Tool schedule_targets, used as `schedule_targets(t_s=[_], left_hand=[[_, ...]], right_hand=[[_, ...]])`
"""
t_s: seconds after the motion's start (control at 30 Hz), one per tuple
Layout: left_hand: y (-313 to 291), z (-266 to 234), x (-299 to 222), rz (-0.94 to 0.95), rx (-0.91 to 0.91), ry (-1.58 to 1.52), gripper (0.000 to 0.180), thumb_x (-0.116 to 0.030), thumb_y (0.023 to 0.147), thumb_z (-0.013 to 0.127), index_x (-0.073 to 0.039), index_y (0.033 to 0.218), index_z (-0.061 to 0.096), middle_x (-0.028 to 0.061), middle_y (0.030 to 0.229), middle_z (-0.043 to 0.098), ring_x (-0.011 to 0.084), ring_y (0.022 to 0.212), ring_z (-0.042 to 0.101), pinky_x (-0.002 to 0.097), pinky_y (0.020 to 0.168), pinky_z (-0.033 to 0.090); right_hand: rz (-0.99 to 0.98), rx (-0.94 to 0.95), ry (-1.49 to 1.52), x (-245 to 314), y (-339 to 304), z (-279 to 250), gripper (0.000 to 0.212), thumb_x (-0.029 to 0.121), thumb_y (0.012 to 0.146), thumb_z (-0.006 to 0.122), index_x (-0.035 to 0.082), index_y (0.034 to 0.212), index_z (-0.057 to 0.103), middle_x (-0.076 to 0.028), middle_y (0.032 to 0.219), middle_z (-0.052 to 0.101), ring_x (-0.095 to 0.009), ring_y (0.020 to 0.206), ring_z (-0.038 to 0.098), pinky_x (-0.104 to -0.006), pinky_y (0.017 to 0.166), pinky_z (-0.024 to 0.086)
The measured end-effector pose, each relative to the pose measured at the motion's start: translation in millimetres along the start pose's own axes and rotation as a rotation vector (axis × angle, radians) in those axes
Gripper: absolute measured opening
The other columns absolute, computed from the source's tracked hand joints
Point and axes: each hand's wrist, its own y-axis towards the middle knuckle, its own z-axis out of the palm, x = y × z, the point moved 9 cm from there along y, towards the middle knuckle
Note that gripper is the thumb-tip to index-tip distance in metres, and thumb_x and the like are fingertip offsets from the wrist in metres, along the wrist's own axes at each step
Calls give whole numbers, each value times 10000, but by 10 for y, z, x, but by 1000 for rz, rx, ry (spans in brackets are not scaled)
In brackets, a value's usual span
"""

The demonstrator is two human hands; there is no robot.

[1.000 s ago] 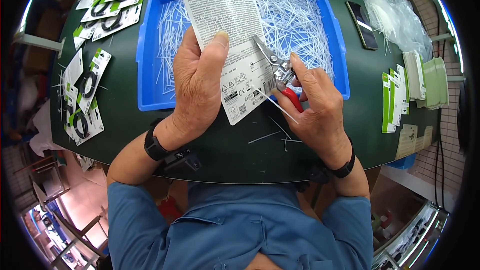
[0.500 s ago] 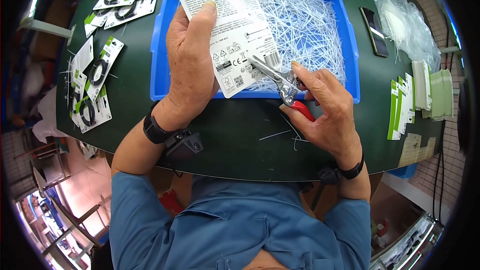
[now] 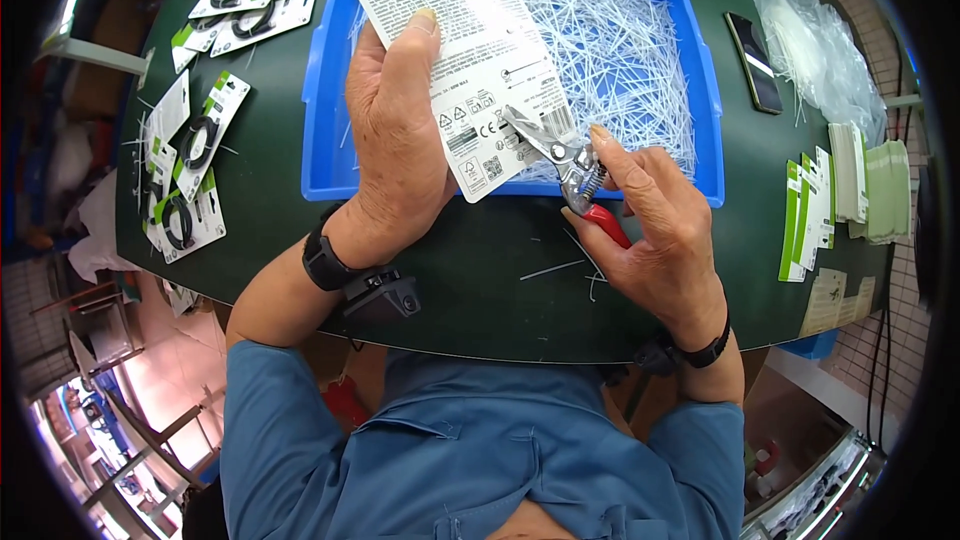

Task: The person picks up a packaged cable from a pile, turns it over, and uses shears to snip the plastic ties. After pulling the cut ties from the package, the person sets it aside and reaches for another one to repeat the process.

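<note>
- The left hand [image 3: 395, 140] is curled around the left edge of a flat white printed cardboard card [image 3: 465, 40], thumb pressed on its face; the card is tilted, above the near part of the tray.
- The right hand [image 3: 660, 230] is closed around small metal snips with red handles [image 3: 580, 175], their blades pointing to the card's lower part; whether they touch it, I cannot tell.
- Below the card is a shallow blue plastic tray [image 3: 313, 145], strewn with thin white plastic strips [image 3: 625, 70].
- A few loose strips [image 3: 552, 270] lie on the dark green table [image 3: 480, 320] near the right hand.
- Left of the tray lie white-and-green cards with coiled black cables [image 3: 200, 145].
- Right of it are a dark phone [image 3: 753, 65], a clear plastic bag [image 3: 810, 50] and flat green-and-white cards [image 3: 803, 215].
</note>
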Motion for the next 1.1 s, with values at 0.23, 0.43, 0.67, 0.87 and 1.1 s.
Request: schedule_targets(t_s=[0.23, 0.43, 0.67, 0.87, 1.1], left_hand=[[20, 53, 70, 1, 33, -41, 308, -232, 1087, 501, 1, 1286, 537, 117, 1135, 693, 161, 948, 719, 305, 817, 613], [-99, 175, 88, 63, 132, -10, 358, -290, 1103, 521, -10, 1326, 516, 103, 1172, 678, 126, 989, 682, 291, 853, 583], [-180, 286, 114, 103, 189, 22, 374, -285, 1109, 519, -14, 1365, 498, 96, 1222, 656, 110, 1052, 636, 283, 909, 540], [-230, 291, 136, 100, 153, 35, 392, -297, 1112, 520, -16, 1384, 490, 84, 1235, 651, 110, 1059, 624, 280, 923, 526], [-204, 272, 208, 68, 154, 34, 395, -302, 1116, 515, -17, 1388, 490, 82, 1247, 652, 108, 1081, 618, 280, 945, 517]], right_hand=[[49, -2, 103, -94, -80, 25, 755, -3, 689, 876, 62, 1402, 638, -76, 855, 615, -167, 655, 546, -301, 565, 461], [77, -58, 230, -54, -7, -2, 751, 6, 694, 872, 56, 1405, 635, -71, 843, 600, -165, 653, 527, -296, 569, 448], [27, -76, 229, 11, 40, -23, 755, 9, 696, 869, 51, 1410, 628, -75, 845, 598, -181, 688, 547, -307, 598, 469], [16, -89, 175, 31, 12, -11, 760, 7, 707, 867, 54, 1423, 615, -86, 867, 610, -195, 703, 579, -324, 598, 492], [55, -91, 165, 4, -44, 42, 762, 7, 722, 873, 71, 1434, 610, -88, 877, 615, -187, 691, 589, -316, 569, 492]])
